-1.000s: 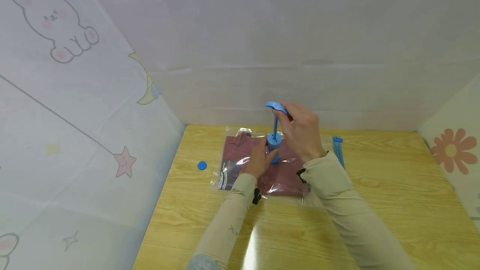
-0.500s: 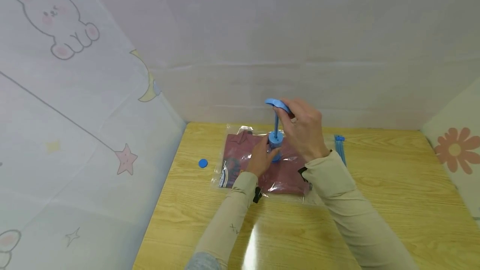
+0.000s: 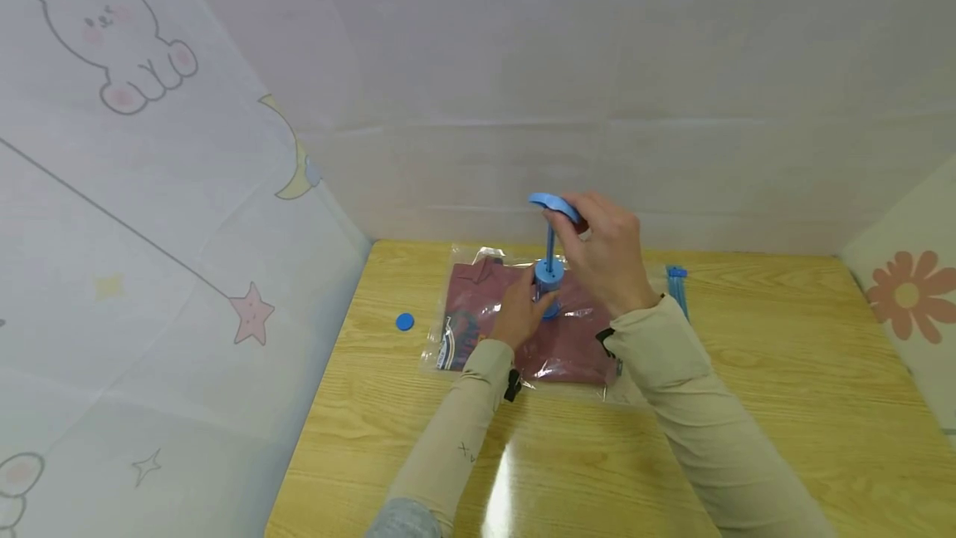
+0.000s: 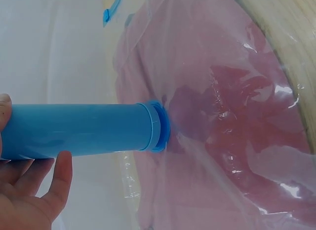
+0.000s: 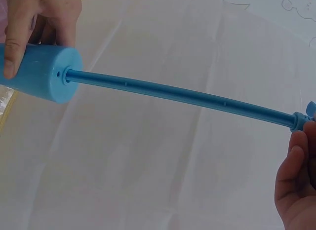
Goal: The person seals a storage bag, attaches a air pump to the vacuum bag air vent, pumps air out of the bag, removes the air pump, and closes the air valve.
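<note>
In the head view, a clear plastic vacuum bag (image 3: 433,359) lies flat with a folded maroon garment (image 3: 568,359) inside. A blue hand pump (image 4: 94,129) stands upright on the bag, its lower end at a blue round valve (image 4: 163,126) in the left wrist view. My left hand (image 3: 519,314) grips the pump's barrel, thumb and fingers on opposite sides. My right hand (image 3: 611,256) holds the pump's curved handle (image 3: 551,205) at the top. The long blue rod (image 5: 182,95) is drawn far out of the barrel in the right wrist view.
A round blue cap (image 3: 405,322) lies on the wooden table (image 3: 582,463) left of the bag. The bag's blue zip strip (image 3: 678,293) with its slider runs along the right end. Patterned cloth walls (image 3: 523,106) stand at the back and both sides.
Early on, my right hand rises slightly with the handle, showing a little more rod. My left hand keeps its grip on the barrel. The head view shifts slightly.
</note>
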Motion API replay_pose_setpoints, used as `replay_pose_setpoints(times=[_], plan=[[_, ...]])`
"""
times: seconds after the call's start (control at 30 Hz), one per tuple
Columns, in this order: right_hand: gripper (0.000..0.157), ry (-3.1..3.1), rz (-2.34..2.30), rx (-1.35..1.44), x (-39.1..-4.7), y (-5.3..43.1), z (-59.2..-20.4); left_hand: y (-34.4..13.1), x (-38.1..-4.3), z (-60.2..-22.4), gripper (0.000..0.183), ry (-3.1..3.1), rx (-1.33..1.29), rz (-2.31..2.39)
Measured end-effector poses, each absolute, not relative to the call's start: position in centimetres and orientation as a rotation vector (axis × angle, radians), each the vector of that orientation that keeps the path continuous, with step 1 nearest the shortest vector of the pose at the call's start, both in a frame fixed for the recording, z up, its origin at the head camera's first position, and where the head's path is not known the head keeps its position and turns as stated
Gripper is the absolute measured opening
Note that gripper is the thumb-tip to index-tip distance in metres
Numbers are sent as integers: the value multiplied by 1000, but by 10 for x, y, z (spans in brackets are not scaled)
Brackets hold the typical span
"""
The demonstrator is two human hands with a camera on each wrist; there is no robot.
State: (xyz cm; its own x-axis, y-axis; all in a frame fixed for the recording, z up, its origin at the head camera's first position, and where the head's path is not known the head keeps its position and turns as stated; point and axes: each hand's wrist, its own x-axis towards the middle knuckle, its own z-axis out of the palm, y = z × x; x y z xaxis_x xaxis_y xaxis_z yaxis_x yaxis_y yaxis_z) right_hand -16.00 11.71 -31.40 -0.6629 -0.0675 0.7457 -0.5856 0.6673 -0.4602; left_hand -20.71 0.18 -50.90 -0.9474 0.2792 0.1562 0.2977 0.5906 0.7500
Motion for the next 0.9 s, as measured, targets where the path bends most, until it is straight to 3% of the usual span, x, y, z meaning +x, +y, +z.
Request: replay_pose_setpoints(times=[0.43, 0.9], plan=[[13, -2228, 971, 493, -160, 115, -321, -1, -204, -509, 55, -2755, -533, -1347], [14, -2664, 1058, 285, -168, 128, -374, 0, -201, -508, 55, -2789, -519, -1364]])
